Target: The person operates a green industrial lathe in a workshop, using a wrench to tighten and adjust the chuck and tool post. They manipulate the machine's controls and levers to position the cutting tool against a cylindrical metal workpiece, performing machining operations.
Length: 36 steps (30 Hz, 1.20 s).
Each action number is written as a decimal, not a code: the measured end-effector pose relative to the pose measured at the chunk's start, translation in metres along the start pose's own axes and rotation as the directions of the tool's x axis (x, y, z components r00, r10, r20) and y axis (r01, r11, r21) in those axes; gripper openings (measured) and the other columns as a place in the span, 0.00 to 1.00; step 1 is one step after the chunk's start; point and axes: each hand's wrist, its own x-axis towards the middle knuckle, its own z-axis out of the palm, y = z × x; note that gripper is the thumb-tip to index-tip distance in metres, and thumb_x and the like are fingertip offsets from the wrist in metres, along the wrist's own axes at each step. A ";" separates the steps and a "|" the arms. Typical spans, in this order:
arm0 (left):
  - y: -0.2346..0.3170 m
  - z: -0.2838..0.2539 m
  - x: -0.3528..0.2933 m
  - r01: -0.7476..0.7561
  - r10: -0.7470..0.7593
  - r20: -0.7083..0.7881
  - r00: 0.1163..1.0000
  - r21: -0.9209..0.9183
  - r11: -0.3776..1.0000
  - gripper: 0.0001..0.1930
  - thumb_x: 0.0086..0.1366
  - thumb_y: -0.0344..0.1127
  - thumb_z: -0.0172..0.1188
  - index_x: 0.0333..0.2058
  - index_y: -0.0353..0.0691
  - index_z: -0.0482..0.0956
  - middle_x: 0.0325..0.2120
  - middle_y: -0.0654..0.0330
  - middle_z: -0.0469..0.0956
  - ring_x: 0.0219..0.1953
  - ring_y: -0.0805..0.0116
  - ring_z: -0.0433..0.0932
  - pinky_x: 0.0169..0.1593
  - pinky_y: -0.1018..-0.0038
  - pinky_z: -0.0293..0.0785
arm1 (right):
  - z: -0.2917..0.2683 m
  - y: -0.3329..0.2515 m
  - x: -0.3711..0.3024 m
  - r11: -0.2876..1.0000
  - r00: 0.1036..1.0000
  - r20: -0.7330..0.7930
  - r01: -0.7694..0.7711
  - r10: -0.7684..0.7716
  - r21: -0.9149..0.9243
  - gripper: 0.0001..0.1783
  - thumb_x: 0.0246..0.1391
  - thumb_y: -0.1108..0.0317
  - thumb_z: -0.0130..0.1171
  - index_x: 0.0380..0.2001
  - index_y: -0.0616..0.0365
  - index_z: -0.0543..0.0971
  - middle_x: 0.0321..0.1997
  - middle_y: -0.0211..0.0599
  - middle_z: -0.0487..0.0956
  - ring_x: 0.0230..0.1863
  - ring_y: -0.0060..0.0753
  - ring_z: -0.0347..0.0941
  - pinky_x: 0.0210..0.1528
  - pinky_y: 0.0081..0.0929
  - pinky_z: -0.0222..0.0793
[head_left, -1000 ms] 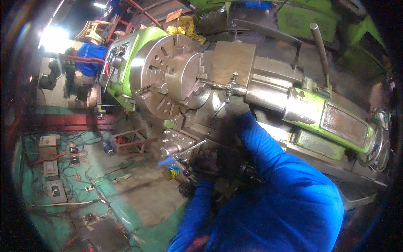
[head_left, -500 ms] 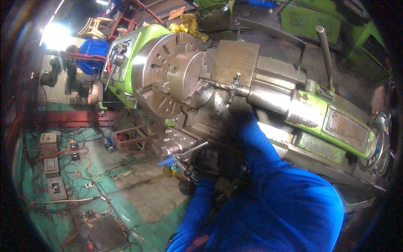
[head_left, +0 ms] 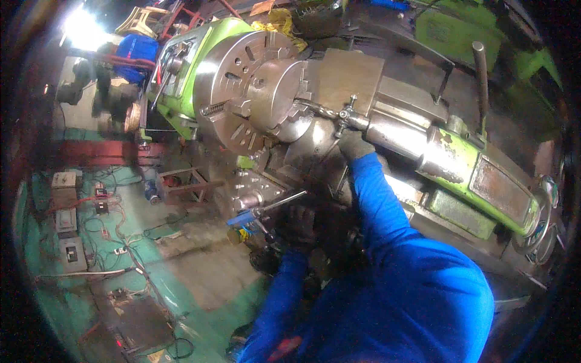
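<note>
My right hand, in a dark glove, is closed just below the crossed handle beside the tailstock quill. A thin rod shows beside its fingers; what they hold is hidden. A twist drill points from there at the round metal workpiece, which sits in the jaws of the large slotted lathe chuck. Lower down, my left hand, in a black glove, is curled in shadow right of a slanting metal lever. What it grips cannot be made out.
The green tailstock with its upright lever stands at the right. A flat metal plate lies behind the drill. On the green floor at the left are electrical boxes, cables and a rusty frame.
The view has shifted, so the lathe sits slightly higher and further right. My right hand has come out of shadow, a little closer to the crossed handle. My left hand stays by the lever.
</note>
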 end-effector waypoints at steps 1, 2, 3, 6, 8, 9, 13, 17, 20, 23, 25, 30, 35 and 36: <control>0.005 -0.007 0.002 0.015 -0.015 -0.005 1.000 0.004 1.000 0.21 0.67 0.44 0.56 0.55 0.40 0.78 0.56 0.44 0.73 0.61 0.41 0.69 0.67 0.48 0.64 | 0.000 -0.005 -0.001 1.000 1.000 0.012 0.010 -0.010 -0.005 0.16 0.66 0.57 0.50 0.53 0.43 0.77 0.46 0.44 0.81 0.48 0.53 0.80 0.56 0.47 0.76; 0.007 -0.008 0.006 0.012 -0.012 -0.005 1.000 0.000 1.000 0.21 0.67 0.44 0.56 0.54 0.40 0.79 0.55 0.44 0.74 0.60 0.42 0.70 0.66 0.48 0.64 | -0.003 -0.008 -0.003 1.000 1.000 0.008 0.003 -0.003 -0.014 0.16 0.66 0.57 0.51 0.53 0.43 0.77 0.47 0.44 0.81 0.48 0.53 0.80 0.56 0.47 0.76; 0.009 -0.010 0.007 0.013 -0.013 -0.004 1.000 -0.004 1.000 0.21 0.66 0.44 0.56 0.53 0.40 0.79 0.54 0.44 0.74 0.59 0.42 0.70 0.65 0.48 0.65 | -0.005 -0.012 -0.006 1.000 1.000 0.005 -0.004 0.004 -0.024 0.16 0.66 0.57 0.51 0.54 0.42 0.77 0.47 0.44 0.81 0.48 0.53 0.80 0.56 0.47 0.76; 0.014 -0.015 0.008 0.029 -0.029 -0.011 1.000 -0.008 1.000 0.20 0.65 0.44 0.57 0.51 0.40 0.80 0.51 0.45 0.75 0.57 0.42 0.72 0.62 0.48 0.67 | -0.009 -0.034 -0.023 0.997 1.000 -0.003 -0.026 0.026 -0.073 0.16 0.66 0.57 0.51 0.54 0.42 0.77 0.47 0.43 0.81 0.48 0.53 0.80 0.56 0.46 0.76; 0.011 -0.015 0.021 -0.004 0.004 -0.014 1.000 -0.020 1.000 0.20 0.64 0.44 0.58 0.50 0.40 0.80 0.49 0.45 0.76 0.55 0.42 0.72 0.61 0.48 0.68 | -0.020 -0.043 -0.036 0.993 0.996 -0.044 -0.086 0.082 -0.085 0.16 0.66 0.57 0.51 0.54 0.41 0.77 0.47 0.43 0.81 0.48 0.53 0.80 0.56 0.46 0.77; 0.010 -0.016 0.025 -0.020 0.020 -0.015 1.000 -0.027 0.999 0.19 0.64 0.44 0.58 0.49 0.40 0.81 0.48 0.45 0.76 0.54 0.42 0.73 0.60 0.49 0.69 | -0.022 -0.046 -0.042 0.989 0.992 -0.060 -0.118 0.113 -0.090 0.16 0.66 0.56 0.51 0.54 0.41 0.77 0.47 0.43 0.81 0.48 0.53 0.80 0.56 0.46 0.77; 0.013 -0.025 0.026 -0.006 0.005 -0.030 1.000 -0.033 0.999 0.18 0.62 0.45 0.60 0.46 0.40 0.82 0.44 0.45 0.77 0.50 0.42 0.75 0.56 0.49 0.71 | -0.036 -0.061 -0.055 0.972 1.000 -0.011 -0.013 0.011 -0.236 0.23 0.66 0.46 0.54 0.57 0.44 0.76 0.52 0.51 0.81 0.52 0.58 0.80 0.56 0.52 0.76; 0.017 -0.031 0.027 0.022 -0.024 -0.035 0.999 -0.047 0.999 0.18 0.61 0.45 0.61 0.43 0.40 0.83 0.40 0.46 0.79 0.47 0.43 0.76 0.53 0.50 0.74 | -0.046 -0.064 -0.066 0.992 0.987 -0.147 0.046 -0.063 -0.117 0.26 0.67 0.44 0.56 0.55 0.54 0.77 0.45 0.55 0.81 0.46 0.60 0.81 0.52 0.53 0.76; 0.023 -0.053 0.039 0.052 -0.049 0.028 0.998 -0.106 0.993 0.17 0.60 0.45 0.62 0.41 0.40 0.84 0.36 0.46 0.79 0.42 0.43 0.78 0.49 0.50 0.75 | -0.043 -0.025 -0.056 0.994 0.992 -0.098 0.086 -0.080 0.068 0.22 0.68 0.48 0.54 0.51 0.54 0.77 0.41 0.50 0.80 0.42 0.53 0.79 0.47 0.47 0.75; -0.006 -0.003 0.012 -0.049 0.044 -0.135 0.990 -0.040 0.998 0.14 0.59 0.43 0.63 0.36 0.40 0.83 0.32 0.50 0.78 0.36 0.46 0.77 0.43 0.53 0.75 | -0.035 0.018 -0.046 0.800 0.994 0.097 -0.011 -0.058 0.599 0.19 0.69 0.51 0.53 0.48 0.55 0.78 0.38 0.45 0.78 0.38 0.46 0.77 0.42 0.41 0.73; 0.003 -0.013 0.026 -0.073 0.068 -0.127 0.990 -0.040 0.996 0.11 0.58 0.42 0.63 0.34 0.41 0.82 0.31 0.51 0.78 0.36 0.48 0.77 0.43 0.55 0.75 | -0.030 0.037 -0.043 0.500 0.976 0.214 -0.167 -0.037 0.850 0.16 0.69 0.54 0.52 0.46 0.55 0.78 0.35 0.41 0.77 0.35 0.41 0.76 0.39 0.37 0.72; 0.013 -0.020 0.029 -0.049 0.042 -0.138 0.989 -0.048 0.998 0.09 0.58 0.42 0.63 0.31 0.43 0.81 0.31 0.53 0.78 0.36 0.50 0.77 0.43 0.56 0.75 | -0.012 0.048 -0.041 0.155 0.957 0.287 -0.290 0.042 0.944 0.13 0.71 0.60 0.50 0.40 0.56 0.78 0.29 0.33 0.75 0.28 0.29 0.73 0.31 0.27 0.69; 0.013 -0.017 0.032 -0.027 0.022 -0.125 0.992 -0.039 0.999 0.09 0.58 0.42 0.63 0.31 0.43 0.80 0.30 0.53 0.78 0.36 0.51 0.77 0.43 0.56 0.75 | -0.009 0.025 -0.035 0.161 0.929 0.281 -0.323 0.240 0.932 0.13 0.73 0.61 0.51 0.44 0.59 0.77 0.29 0.28 0.76 0.25 0.25 0.69 0.27 0.23 0.67; 0.013 -0.016 0.035 -0.030 0.024 -0.129 0.991 -0.041 0.999 0.09 0.58 0.42 0.63 0.31 0.43 0.80 0.30 0.53 0.78 0.36 0.51 0.77 0.43 0.56 0.75 | -0.014 0.021 -0.035 0.193 0.923 0.284 -0.338 0.260 0.921 0.13 0.74 0.61 0.51 0.43 0.60 0.77 0.28 0.29 0.76 0.25 0.25 0.69 0.27 0.23 0.67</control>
